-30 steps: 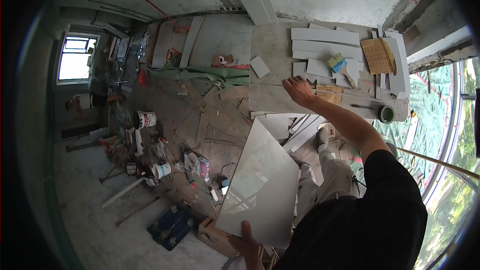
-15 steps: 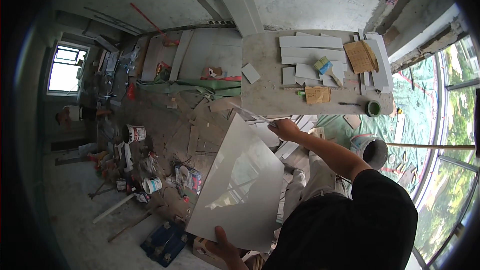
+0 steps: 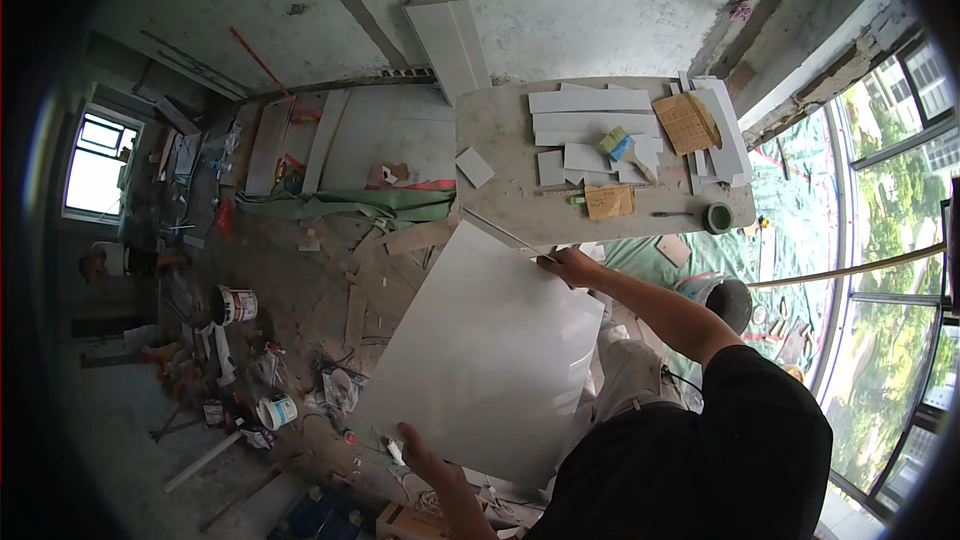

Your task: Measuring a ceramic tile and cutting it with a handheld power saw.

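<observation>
A large glossy light-grey tile [image 3: 480,350] is held in front of my body, over the cluttered floor. My right hand [image 3: 572,268] grips its far edge, near the table, with the fingers closed round the rim. At the near left edge, my left hand [image 3: 432,462] holds the tile with the thumb along its face; the other fingers are mostly hidden. One tile corner reaches close to the front left corner of the work table [image 3: 600,228].
On the table lie cut grey tile strips [image 3: 592,126], a brush [image 3: 625,148], cardboard pieces [image 3: 688,124] and a green cup [image 3: 718,218]. Buckets [image 3: 237,305] and debris cover the floor at left. A dark bucket [image 3: 722,302] stands at right near the windows. A person [image 3: 130,260] is far left.
The tile has turned flatter toward me, so more of its face shows and the bright window reflection has faded. Both hands still hold it, and the whole view has shifted slightly.
</observation>
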Motion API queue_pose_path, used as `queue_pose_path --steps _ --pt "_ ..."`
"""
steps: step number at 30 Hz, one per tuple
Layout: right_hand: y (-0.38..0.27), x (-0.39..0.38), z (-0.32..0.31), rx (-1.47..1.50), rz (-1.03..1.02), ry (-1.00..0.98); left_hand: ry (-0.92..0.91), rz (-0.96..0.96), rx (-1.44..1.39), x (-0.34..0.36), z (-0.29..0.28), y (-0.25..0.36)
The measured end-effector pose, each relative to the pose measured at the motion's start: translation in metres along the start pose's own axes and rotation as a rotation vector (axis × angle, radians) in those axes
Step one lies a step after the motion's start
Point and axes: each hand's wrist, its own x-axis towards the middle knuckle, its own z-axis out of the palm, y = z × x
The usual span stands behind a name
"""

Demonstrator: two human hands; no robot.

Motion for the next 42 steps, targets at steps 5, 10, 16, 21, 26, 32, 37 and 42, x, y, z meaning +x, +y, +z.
queue_pose_path --steps 5,10,16,21,26,32,37,42 --pt "-0.033 0.033 -0.077 -0.107 0.017 0.123 0.047 -0.059 -0.310 0.063 0.037 -0.089" --pt "-0.064 0.081 -0.169 -0.439 -0.131 0.450 0.081 -0.072 -0.464 0.082 0.142 -0.098" --pt "-0.058 0.024 -0.258 -0.372 -0.218 0.769 0.114 -0.092 -0.531 0.121 0.225 -0.110" --pt "-0.008 -0.041 -0.302 -0.344 -0.164 0.763 0.034 -0.130 -0.511 0.165 0.275 -0.142" --pt "0.039 -0.077 -0.296 -0.325 -0.062 0.680 0.094 -0.099 -0.610 0.193 0.281 -0.187" --pt "0.082 -0.128 -0.273 -0.245 0.052 0.539 -0.067 -0.235 -0.811 0.231 0.260 -0.236" --pt "0.107 -0.149 -0.227 -0.176 0.281 0.367 0.126 -0.373 -0.485 0.276 0.244 -0.266" --pt "0.116 -0.155 -0.194 -0.177 0.180 0.295 0.167 -0.574 -0.401 0.296 0.256 -0.293"
